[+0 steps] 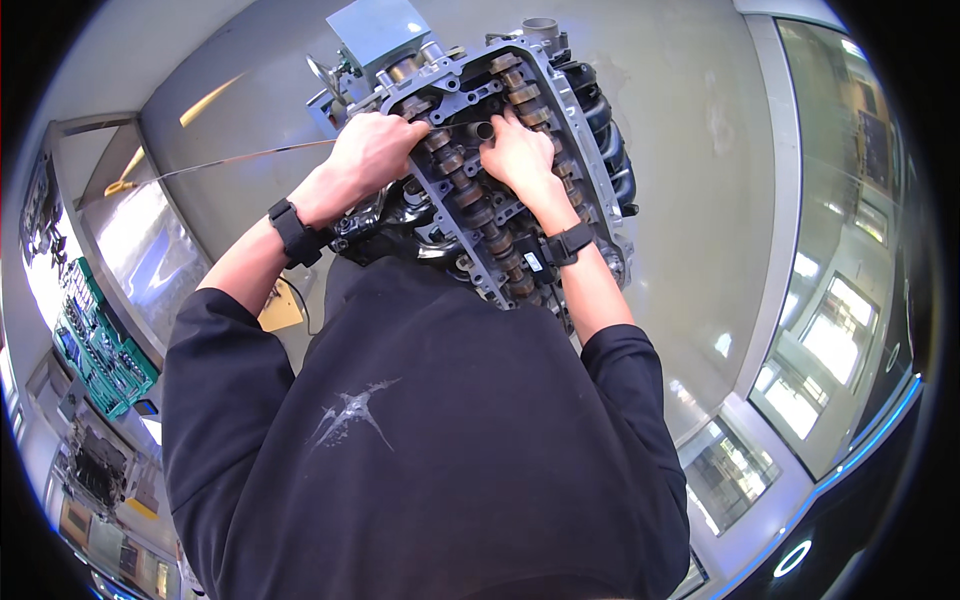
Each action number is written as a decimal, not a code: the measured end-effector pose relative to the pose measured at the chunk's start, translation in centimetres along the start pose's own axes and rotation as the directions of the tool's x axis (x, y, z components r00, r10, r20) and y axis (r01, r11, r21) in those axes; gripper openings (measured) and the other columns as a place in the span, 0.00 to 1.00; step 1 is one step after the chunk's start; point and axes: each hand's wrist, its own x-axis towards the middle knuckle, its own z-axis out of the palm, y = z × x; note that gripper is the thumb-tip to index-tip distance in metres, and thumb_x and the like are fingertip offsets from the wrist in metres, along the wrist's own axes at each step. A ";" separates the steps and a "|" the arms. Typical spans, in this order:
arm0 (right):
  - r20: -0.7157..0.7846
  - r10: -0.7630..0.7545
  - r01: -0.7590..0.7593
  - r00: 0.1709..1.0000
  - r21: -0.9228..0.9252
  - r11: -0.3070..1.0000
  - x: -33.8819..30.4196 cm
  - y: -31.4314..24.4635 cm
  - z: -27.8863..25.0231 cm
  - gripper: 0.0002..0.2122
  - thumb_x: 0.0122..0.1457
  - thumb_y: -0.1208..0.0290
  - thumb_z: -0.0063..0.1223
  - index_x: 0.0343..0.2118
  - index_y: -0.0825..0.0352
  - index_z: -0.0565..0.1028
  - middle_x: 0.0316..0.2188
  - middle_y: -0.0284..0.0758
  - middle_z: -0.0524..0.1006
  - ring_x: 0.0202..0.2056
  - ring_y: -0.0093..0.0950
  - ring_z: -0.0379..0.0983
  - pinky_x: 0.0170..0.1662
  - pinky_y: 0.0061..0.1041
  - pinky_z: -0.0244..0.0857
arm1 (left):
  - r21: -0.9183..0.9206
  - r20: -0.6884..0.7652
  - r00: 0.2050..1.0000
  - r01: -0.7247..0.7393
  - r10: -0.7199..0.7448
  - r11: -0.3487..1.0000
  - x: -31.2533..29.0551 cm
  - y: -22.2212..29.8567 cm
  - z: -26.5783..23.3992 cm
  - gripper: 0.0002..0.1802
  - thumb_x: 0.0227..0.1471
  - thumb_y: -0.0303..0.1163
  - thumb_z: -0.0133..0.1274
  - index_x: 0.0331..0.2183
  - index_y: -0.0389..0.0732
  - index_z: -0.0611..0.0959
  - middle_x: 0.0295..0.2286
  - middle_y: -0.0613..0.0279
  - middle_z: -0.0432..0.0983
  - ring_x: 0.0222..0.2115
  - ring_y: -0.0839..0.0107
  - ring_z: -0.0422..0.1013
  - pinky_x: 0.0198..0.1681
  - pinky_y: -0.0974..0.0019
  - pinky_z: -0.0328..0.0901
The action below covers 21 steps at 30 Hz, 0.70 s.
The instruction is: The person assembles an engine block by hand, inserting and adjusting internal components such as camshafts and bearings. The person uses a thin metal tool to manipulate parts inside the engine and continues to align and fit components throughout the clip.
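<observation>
An engine cylinder head (440,195) with its camshafts (465,190) exposed lies in front of me. My left hand (375,152) is closed at its left edge around a long thin dipstick (250,155). The dipstick's yellow loop end sticks out far to the left, and a thin line shows past my fingers toward the middle of the head. My right hand (520,155) reaches between the two camshafts, beside a dark round tube opening (485,131). Its fingers are bent and pressed together; what they hold, if anything, is hidden.
A grey-blue box-shaped part (380,30) rises at the engine's far left. Black curved pipes (605,135) line its right side. A green tool case (100,345) with several sockets stands at the far left. Glass panels (835,240) run along the right.
</observation>
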 end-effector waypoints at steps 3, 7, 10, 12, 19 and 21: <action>0.023 0.023 -0.022 0.999 -0.033 0.999 0.7 -0.5 0.1 0.17 0.51 0.62 0.50 0.42 0.64 0.75 0.53 0.43 0.70 0.44 0.43 0.75 0.48 0.40 0.69 | 0.008 -0.035 0.999 -0.021 0.021 1.000 0.2 -0.4 0.3 0.12 0.37 0.26 0.56 0.30 0.38 0.76 0.20 0.52 0.75 0.27 0.52 0.74 0.30 0.53 0.68; 0.072 -0.002 0.005 0.997 -0.043 0.999 0.4 -0.4 -0.7 0.17 0.51 0.59 0.51 0.43 0.58 0.77 0.55 0.43 0.68 0.45 0.42 0.75 0.49 0.38 0.68 | 0.011 -0.037 0.999 -0.025 0.026 1.000 0.3 -0.7 0.4 0.13 0.35 0.24 0.55 0.31 0.37 0.77 0.21 0.53 0.75 0.28 0.53 0.74 0.30 0.53 0.68; 0.033 -0.009 0.010 0.999 -0.023 1.000 0.1 0.0 0.0 0.17 0.52 0.58 0.52 0.43 0.56 0.78 0.56 0.43 0.68 0.45 0.42 0.75 0.49 0.39 0.68 | 0.039 -0.108 0.990 -0.082 0.086 0.996 0.3 -0.7 0.6 0.09 0.38 0.24 0.53 0.29 0.39 0.80 0.19 0.52 0.76 0.23 0.54 0.76 0.27 0.55 0.70; 0.032 -0.013 0.014 0.999 -0.030 0.999 0.1 -0.2 0.1 0.17 0.51 0.58 0.52 0.43 0.60 0.78 0.57 0.44 0.67 0.43 0.42 0.76 0.48 0.39 0.69 | 0.044 -0.096 0.992 -0.082 0.086 0.996 0.3 -0.6 0.5 0.09 0.39 0.24 0.53 0.29 0.39 0.80 0.19 0.52 0.76 0.24 0.54 0.76 0.27 0.55 0.70; 0.033 0.007 -0.004 0.999 -0.095 0.995 0.3 -0.9 0.3 0.19 0.51 0.56 0.54 0.44 0.61 0.77 0.57 0.47 0.66 0.42 0.45 0.76 0.47 0.40 0.70 | 0.017 -0.124 0.990 -0.069 0.070 0.998 0.1 -0.5 0.9 0.09 0.38 0.24 0.54 0.29 0.39 0.80 0.19 0.53 0.77 0.24 0.55 0.76 0.27 0.55 0.70; 0.027 0.001 0.002 1.000 -0.110 0.994 0.4 -1.2 0.1 0.21 0.51 0.56 0.54 0.45 0.63 0.76 0.57 0.48 0.66 0.42 0.45 0.76 0.47 0.40 0.70 | 0.031 -0.118 0.991 -0.055 0.059 0.998 0.1 -0.5 0.9 0.10 0.37 0.24 0.54 0.29 0.39 0.80 0.19 0.53 0.76 0.23 0.55 0.76 0.27 0.55 0.70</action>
